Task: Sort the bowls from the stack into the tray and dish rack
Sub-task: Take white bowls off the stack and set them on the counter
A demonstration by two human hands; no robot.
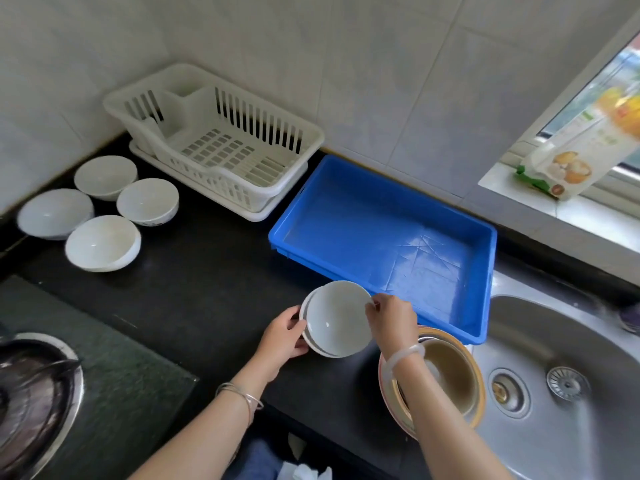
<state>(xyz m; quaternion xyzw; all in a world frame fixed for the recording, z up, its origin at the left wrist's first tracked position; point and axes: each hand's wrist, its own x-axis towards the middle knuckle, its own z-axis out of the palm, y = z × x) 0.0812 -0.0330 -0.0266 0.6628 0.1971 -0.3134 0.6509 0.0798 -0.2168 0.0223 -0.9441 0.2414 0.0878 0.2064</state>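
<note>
Far L, four white bowls (pixel 104 244) sit rim-up on the black counter (pixel 207 289), apart from the dish rack (pixel 207 174) just behind, which holds no bowls we can see. Mid-frame, L hand (pixel 284 336) grips the lower bowl (pixel 313 345) of a nested pair: thumb over the L rim, fingers curled under, so it's clasped round the edge and bearing the wt. The upper bowl (pixel 337 318) sits inside it, shifted slightly up and R. Both are held above the counter just in front of the tray's near edge, not in tray or rack yet. R hand (pixel 393 320) pinches the upper bowl's R rim w/ fingertips, wrist arched over. We judge these as glazed ceramic: rigid, moderately heavy for their size, smooth and prob slick, chip-prone if knocked together. Best hold is at the rim, thumb inside and fingers outside, lifting straight up to un-nest. The blue tray (pixel 381 223) at R is bare inside. Below the R forearm, the stack (pixel 450 372), a tan bowl nested in wider dishes, rests at the counter edge beside the steel sink (pixel 571 341).
</note>
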